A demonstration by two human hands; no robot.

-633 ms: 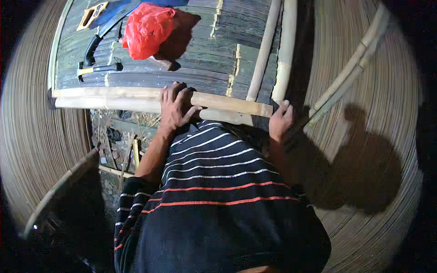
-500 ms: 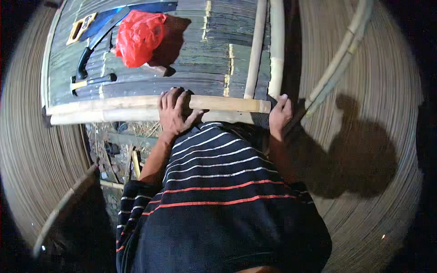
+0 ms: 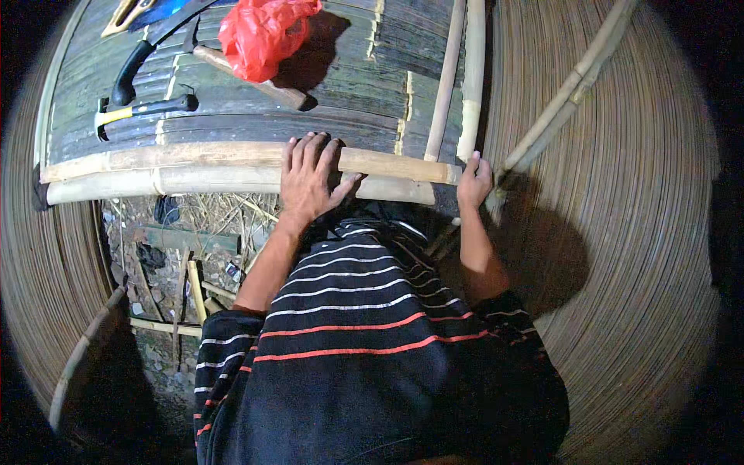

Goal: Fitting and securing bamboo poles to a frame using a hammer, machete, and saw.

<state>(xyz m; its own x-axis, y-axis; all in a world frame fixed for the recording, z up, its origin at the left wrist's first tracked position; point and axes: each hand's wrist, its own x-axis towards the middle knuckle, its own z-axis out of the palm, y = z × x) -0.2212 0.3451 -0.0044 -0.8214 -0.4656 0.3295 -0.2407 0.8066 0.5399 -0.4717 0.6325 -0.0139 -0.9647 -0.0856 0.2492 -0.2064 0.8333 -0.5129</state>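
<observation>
My left hand (image 3: 308,178) lies across a split bamboo strip (image 3: 209,155), its fingers laid over the strip and its thumb stretched out to the side. The strip runs along the near edge of a platform of flattened bamboo (image 3: 353,97), alongside a round bamboo pole (image 3: 232,180). At the strip's right end my right hand (image 3: 474,186) is closed around the corner, thumb pointing up; its fingers are partly hidden. Dark wrapping (image 3: 446,198) shows at that corner, next to the right hand.
On the platform lie a claw hammer (image 3: 147,109), a black-handled long blade (image 3: 132,74), a saw (image 3: 124,15), and a red plastic bag (image 3: 262,43) over a wooden-handled tool (image 3: 288,94). Two poles (image 3: 470,93) edge the right side. A slanting pole (image 3: 570,85) crosses the slatted wall.
The view has shifted, uncovering more ground at lower left and more of the wooden-handled tool. My left fingers lie straighter over the strip. My right hand stays at its right end.
</observation>
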